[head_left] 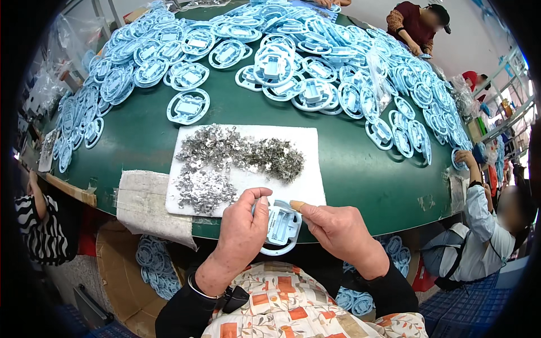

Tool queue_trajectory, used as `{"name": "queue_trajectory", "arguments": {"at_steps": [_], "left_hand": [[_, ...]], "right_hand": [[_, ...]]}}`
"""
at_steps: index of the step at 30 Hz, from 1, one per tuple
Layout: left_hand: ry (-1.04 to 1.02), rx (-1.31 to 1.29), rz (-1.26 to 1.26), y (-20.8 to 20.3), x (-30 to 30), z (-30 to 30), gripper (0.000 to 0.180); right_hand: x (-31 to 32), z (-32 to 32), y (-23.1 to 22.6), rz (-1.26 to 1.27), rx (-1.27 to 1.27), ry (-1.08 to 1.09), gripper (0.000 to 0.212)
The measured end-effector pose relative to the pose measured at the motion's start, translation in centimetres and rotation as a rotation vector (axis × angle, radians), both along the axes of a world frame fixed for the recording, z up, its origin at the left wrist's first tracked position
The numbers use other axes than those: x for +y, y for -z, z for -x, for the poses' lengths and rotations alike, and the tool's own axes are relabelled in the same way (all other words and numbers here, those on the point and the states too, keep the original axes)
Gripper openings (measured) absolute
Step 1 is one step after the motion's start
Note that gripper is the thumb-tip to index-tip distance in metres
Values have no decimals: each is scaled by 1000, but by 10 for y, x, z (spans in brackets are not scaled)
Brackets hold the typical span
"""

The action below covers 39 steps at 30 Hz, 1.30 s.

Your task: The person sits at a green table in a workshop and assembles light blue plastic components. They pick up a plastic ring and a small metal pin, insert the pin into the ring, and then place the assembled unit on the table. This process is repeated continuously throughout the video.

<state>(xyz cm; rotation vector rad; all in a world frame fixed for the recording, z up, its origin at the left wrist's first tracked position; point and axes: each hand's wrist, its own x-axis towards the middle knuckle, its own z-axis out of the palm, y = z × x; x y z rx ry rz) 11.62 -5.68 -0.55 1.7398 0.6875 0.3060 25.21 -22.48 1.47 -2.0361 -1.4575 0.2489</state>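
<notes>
In front of my body, over the table's near edge, is a rounded light blue plastic part [284, 226] with a rectangular recess. My left hand [239, 234] is closed on its left side, thumb and forefinger near the upper rim. My right hand [345, 232] has its fingers curled and presses the part's upper right edge with a tip wearing a tan cover. Whether a small piece sits under that tip is hidden. Just beyond my hands lies a white foam board [310, 194] bearing heaps of small silvery metal clips [211, 152].
Many similar blue parts [189, 107] cover the green table [143, 135]. A worn pale pad [143, 194] adjoins the board. Below are a cardboard box [115, 270] and more blue parts. Co-workers [420, 25] are around the table, one at the right [487, 225].
</notes>
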Motion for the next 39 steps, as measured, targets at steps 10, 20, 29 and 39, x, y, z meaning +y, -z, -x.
{"name": "queue_trajectory", "arguments": {"at_steps": [10, 20, 29, 39], "left_hand": [[-14, -56, -36, 3, -1, 0, 24], [1, -89, -147, 12, -2, 0, 24], [24, -132, 172, 13, 5, 8, 27], [270, -245, 335, -3, -1, 18, 35]], "right_hand": [[1, 6, -17, 215, -165, -53, 45], [19, 2, -48, 478, -163, -131, 34], [-6, 11, -32, 179, -22, 75, 33], [-11, 12, -3, -77, 1235, 175, 25]]}}
